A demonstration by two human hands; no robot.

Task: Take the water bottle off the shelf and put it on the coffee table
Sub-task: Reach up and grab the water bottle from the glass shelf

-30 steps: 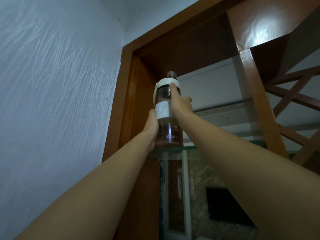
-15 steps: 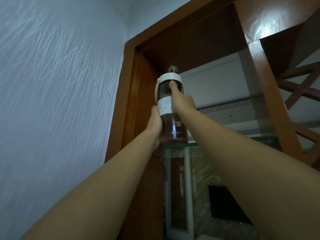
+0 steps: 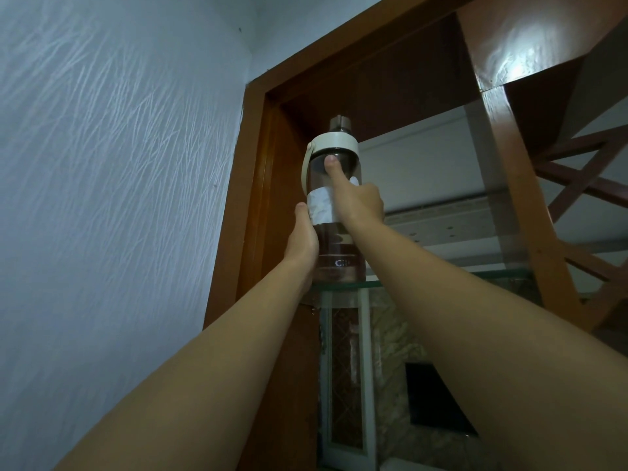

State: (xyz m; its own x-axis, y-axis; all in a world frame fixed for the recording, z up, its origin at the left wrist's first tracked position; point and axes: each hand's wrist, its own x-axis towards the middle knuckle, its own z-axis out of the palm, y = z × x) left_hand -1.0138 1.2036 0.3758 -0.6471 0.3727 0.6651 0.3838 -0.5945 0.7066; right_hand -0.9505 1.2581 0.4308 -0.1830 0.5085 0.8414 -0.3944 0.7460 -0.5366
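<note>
A tall clear water bottle (image 3: 334, 258) with a cream cap band, a side strap and a white label stands upright on a high glass shelf (image 3: 424, 282), close to the brown wooden frame on the left. My left hand (image 3: 302, 246) wraps the bottle's lower left side, thumb up along the label. My right hand (image 3: 356, 198) grips the upper right side, thumb pressed on the front just under the cap band. The fingers of both hands are hidden behind the bottle. The coffee table is not in view.
A textured white wall (image 3: 119, 198) fills the left. The wooden shelf frame (image 3: 258, 198) rises beside the bottle, with an upright post (image 3: 516, 185) and crossed slats at the right. Below the shelf are glass panels and a dark rectangle (image 3: 435, 399).
The view has shifted slightly, so the bottle sits a little further right. My right thumb has slid down from the cap band. The bottle's base stays at the shelf edge.
</note>
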